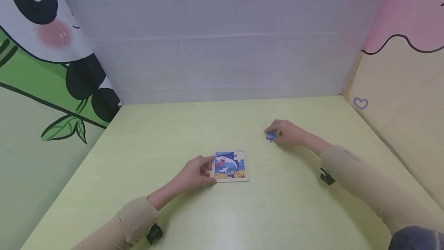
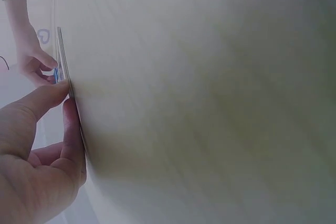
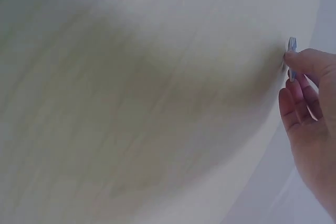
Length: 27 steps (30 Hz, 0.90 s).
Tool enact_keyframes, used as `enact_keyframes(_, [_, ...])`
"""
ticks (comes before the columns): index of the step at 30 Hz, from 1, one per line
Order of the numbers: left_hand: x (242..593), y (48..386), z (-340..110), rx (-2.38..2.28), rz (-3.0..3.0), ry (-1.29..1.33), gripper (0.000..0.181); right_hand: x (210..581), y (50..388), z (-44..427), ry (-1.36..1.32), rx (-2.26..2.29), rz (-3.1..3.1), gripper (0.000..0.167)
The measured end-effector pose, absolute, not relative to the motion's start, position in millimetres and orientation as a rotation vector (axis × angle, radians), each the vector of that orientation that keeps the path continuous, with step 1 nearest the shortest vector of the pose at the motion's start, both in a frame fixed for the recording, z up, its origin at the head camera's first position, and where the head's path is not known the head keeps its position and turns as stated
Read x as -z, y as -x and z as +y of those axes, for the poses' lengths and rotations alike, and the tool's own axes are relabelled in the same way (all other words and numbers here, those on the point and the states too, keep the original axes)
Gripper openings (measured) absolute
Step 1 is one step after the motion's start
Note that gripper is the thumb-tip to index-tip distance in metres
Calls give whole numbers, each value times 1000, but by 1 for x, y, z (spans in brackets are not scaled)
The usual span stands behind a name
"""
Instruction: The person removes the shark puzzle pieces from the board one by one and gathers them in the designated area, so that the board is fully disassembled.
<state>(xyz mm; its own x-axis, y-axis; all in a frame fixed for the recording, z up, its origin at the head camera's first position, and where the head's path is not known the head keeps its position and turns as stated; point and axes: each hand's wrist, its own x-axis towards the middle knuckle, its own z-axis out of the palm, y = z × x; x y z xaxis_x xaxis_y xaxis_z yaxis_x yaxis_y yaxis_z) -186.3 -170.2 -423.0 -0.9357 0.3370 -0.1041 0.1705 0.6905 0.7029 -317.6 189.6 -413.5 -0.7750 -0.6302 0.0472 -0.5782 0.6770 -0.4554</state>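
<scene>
A small square jigsaw puzzle board (image 1: 247,169) with a pale rim lies flat on the table. Its picture shows a blue-and-white sea animal over yellow sand, and a pale gap shows at its upper right. My left hand (image 1: 194,173) holds the board's left side, index finger at the upper corner and thumb at the lower one. In the left wrist view the board (image 2: 63,56) appears edge-on beside the thumb. Farther right and back, my right hand (image 1: 288,133) pinches a blue jigsaw piece (image 1: 270,137) between thumb and fingers, just above the table, apart from the board.
The pale yellow table (image 1: 145,138) ends at a plain light wall (image 1: 222,65) behind. Cartoon-printed panels (image 1: 79,76) stand along the left, and a beige and pink one (image 1: 399,88) along the right. Dark devices (image 1: 154,234) sit under both sleeves near the wrists.
</scene>
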Motion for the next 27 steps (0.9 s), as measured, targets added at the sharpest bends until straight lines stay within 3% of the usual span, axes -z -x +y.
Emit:
enact_keyframes(15, [421, 185, -172, -1072, 2667, -414, 78, 414, 335, 268, 742, 840, 2779, 38])
enact_keyframes(27, [422, 185, -173, -1069, 2678, -416, 77, 412, 330, 285, 712, 894, 2666, 38])
